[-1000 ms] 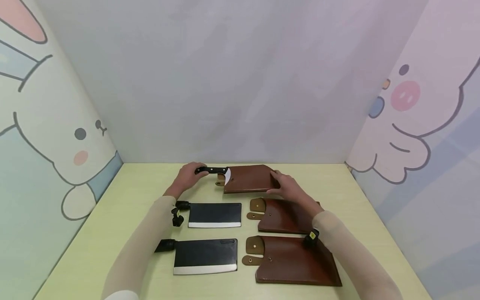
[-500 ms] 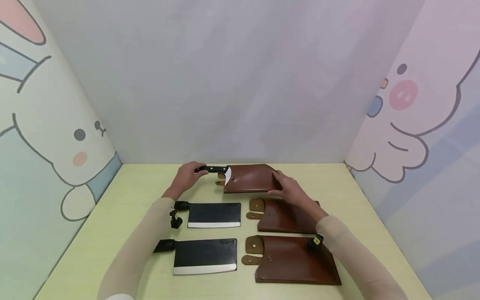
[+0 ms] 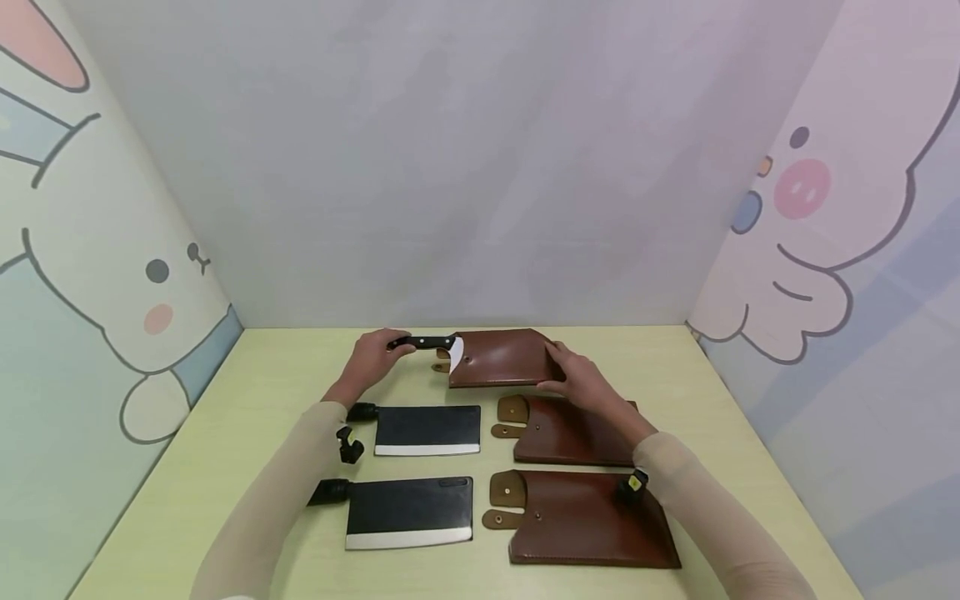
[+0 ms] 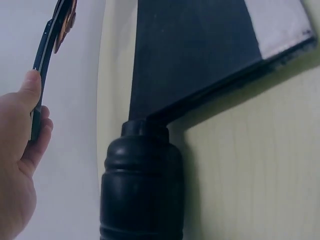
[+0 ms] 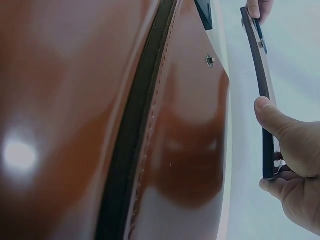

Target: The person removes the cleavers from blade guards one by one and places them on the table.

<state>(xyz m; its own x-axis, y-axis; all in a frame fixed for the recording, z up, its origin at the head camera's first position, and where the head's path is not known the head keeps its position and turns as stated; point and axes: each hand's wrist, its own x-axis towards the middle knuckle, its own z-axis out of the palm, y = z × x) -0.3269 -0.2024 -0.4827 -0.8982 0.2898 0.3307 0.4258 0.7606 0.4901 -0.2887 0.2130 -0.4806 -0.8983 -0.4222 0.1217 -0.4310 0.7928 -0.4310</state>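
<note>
At the back of the table, my left hand (image 3: 369, 358) pinches the black riveted handle of a knife (image 3: 427, 342) between thumb and fingers. Most of its blade is hidden in a brown leather sheath (image 3: 502, 358); a curved strip of bright steel shows at the sheath's mouth. My right hand (image 3: 581, 379) grips the sheath's right end, thumb on one face and fingers on the other, as the right wrist view shows. Knife and sheath are held raised off the table. The sheath's tan strap hangs behind the handle.
Two dark cleavers, a far one (image 3: 427, 429) and a near one (image 3: 409, 512), lie flat on the left, handles leftward. Two more brown sheaths, a far one (image 3: 570, 432) and a near one (image 3: 592, 521), lie to their right, tan flaps undone. A wall (image 3: 465, 167) stands behind the table.
Both hands keep their holds on the knife and sheath, which stay almost in place. My right forearm has shifted slightly to the right.
</note>
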